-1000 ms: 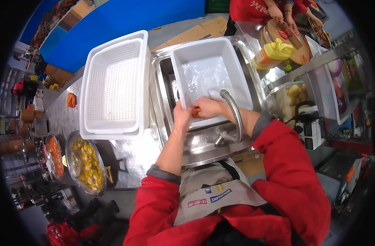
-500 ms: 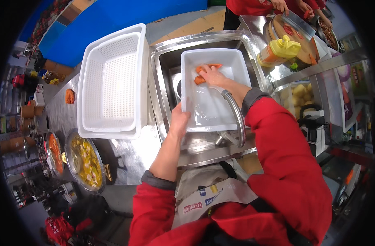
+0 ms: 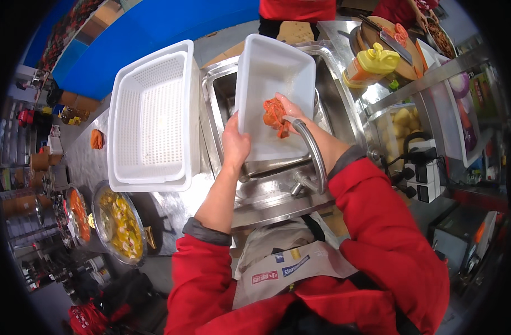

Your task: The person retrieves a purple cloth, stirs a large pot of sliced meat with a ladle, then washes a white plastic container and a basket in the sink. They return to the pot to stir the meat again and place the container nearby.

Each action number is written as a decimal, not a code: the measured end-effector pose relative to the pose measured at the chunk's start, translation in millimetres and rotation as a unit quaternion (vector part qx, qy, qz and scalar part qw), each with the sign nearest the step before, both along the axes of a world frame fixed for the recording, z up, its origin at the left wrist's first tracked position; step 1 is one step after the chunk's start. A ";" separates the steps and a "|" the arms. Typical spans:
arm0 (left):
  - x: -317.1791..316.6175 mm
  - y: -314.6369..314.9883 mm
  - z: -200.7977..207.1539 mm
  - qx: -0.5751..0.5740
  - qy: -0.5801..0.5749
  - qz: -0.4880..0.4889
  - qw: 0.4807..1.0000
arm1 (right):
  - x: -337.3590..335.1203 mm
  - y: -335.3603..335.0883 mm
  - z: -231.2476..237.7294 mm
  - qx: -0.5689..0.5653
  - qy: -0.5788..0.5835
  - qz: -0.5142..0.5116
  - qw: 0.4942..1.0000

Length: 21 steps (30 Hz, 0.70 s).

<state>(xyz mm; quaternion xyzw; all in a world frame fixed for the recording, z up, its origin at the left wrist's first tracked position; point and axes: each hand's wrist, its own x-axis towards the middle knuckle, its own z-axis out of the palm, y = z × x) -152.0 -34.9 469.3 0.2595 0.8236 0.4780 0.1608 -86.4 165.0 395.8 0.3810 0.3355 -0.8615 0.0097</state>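
Clearly, from the head view, the right hand (image 3: 295,110) has its fingers closed on a crumpled, wet-looking orange cloth (image 3: 274,116), held inside the white basin (image 3: 262,67) beside the curved metal faucet (image 3: 313,149). The left hand (image 3: 236,143) grips the near left part of the basin's wall, its fingers partly hidden there. The basin is over the steel sink (image 3: 336,84). To the left, a perforated white basket (image 3: 155,120) sits in a tub on the metal tabletop (image 3: 180,215), with a second orange bundle (image 3: 97,139) farther left and a bowl of yellow food (image 3: 121,226) nearer the person. A yellow-capped bottle (image 3: 370,67) stands right of the sink.
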 end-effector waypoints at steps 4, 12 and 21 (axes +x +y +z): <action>-2.6 3.1 19.5 -0.002 0.097 -0.061 0.993 | 9.6 -7.6 14.7 -0.087 0.029 -0.023 0.995; -0.1 -4.9 51.4 -0.123 0.360 -0.173 0.908 | 35.0 -29.2 41.9 0.208 0.027 0.252 0.945; -14.4 -18.7 89.7 -0.098 0.530 -0.157 0.827 | 63.0 -11.2 -4.9 0.403 -0.122 0.220 0.880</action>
